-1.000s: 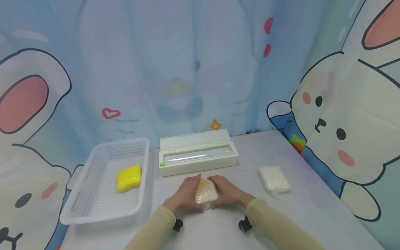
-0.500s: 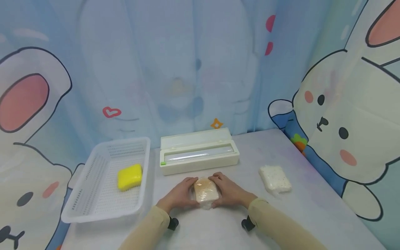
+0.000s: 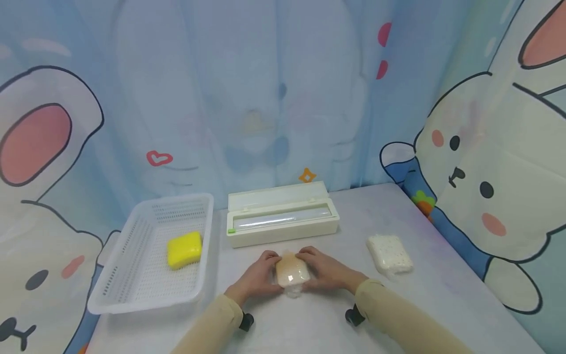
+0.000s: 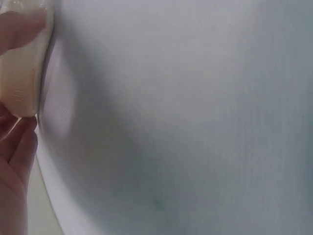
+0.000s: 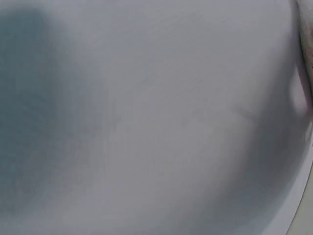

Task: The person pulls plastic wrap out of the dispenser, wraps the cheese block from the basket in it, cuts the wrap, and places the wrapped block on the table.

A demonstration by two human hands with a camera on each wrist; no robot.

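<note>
A small tan and cream block (image 3: 293, 271), wrapped in shiny clear film, is between both hands at the front middle of the table. My left hand (image 3: 256, 277) grips its left side, fingers at the far corner and thumb at the near one. From the right, my right hand (image 3: 326, 272) holds the opposite side in the same way. Loose film bunches at the block's near edge. In the left wrist view, the block (image 4: 19, 73) shows at the left margin with fingertips pressed on it. Only a sliver of the block (image 5: 307, 34) enters the right wrist view.
Behind the hands stands a white cling film dispenser (image 3: 283, 233), lid raised and roll showing. At left, a white plastic basket (image 3: 95, 307) holds a yellow block (image 3: 184, 250). A white film-wrapped block (image 3: 389, 254) lies at right on the white table (image 3: 442, 295).
My left hand has shifted slightly left, uncovering more of the block. The block has turned between the hands, so its tan face shows more. The other things stay put.
</note>
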